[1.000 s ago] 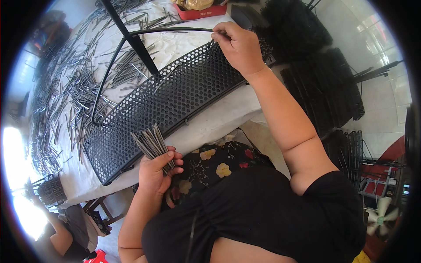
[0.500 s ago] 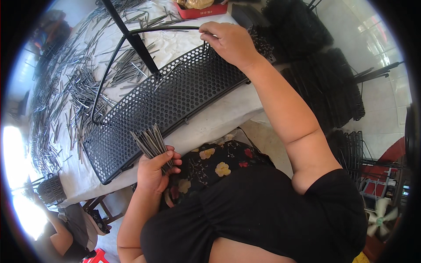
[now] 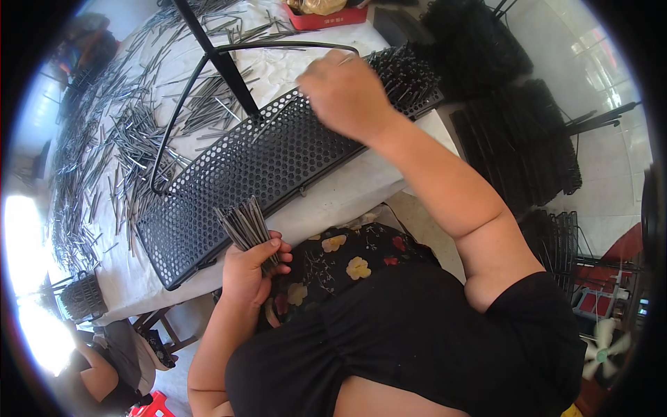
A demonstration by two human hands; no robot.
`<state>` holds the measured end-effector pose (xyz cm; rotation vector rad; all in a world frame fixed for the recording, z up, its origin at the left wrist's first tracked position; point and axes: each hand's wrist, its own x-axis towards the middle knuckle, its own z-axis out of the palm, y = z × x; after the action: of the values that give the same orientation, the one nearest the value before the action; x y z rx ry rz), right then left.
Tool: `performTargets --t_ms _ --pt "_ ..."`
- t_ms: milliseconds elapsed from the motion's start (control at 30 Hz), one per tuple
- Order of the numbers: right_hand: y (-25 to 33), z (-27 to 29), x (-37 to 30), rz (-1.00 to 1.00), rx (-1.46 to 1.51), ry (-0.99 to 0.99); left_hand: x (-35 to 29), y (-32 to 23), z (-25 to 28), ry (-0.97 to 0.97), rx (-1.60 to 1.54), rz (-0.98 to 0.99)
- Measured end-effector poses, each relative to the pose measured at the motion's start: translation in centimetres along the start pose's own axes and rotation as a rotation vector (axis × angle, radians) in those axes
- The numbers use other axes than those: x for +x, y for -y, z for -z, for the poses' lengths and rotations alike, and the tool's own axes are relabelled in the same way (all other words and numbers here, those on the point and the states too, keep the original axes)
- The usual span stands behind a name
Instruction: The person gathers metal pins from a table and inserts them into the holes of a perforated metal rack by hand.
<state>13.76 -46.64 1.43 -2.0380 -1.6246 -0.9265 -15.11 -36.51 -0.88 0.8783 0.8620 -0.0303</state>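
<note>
A bundle of thin dark-grey rods (image 3: 244, 226) stands up from my left hand (image 3: 250, 272), which is closed round its lower part. Just beyond it a long black mesh panel (image 3: 215, 177) with honeycomb holes slants across the table edge. My right hand (image 3: 344, 97) is over the right part of this panel, with its fingers curled and blurred; whatever it pinches is hidden. To the right of that hand, many dark rods (image 3: 410, 76) crowd the panel's end. A curved black wire bar (image 3: 174, 115) and a straight black post (image 3: 233, 80) rise at the panel's far side.
Loose rods (image 3: 142, 142) lie in heaps on the white-covered table (image 3: 375, 174). A red tray (image 3: 326, 19) stands at the far edge. Dark mesh pieces (image 3: 514, 139) are stacked at right, above a small fan (image 3: 604, 349). Another person's arm (image 3: 97, 372) shows at lower left.
My right hand has left the curved wire bar and come nearer, down over the panel; the rods at its right end show more. My left hand still holds its bundle.
</note>
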Motion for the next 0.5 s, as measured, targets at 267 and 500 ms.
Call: performTargets --t_ms 267,500 --pt "7.4 0.4 -2.4 -0.005 0.281 0.405 -0.6 -0.3 0.5 -0.025 -0.064 -0.01" --pt "6.1 2.3 -5.6 0.308 0.515 0.085 -0.9 -0.4 0.5 -0.016 -0.094 -0.011"
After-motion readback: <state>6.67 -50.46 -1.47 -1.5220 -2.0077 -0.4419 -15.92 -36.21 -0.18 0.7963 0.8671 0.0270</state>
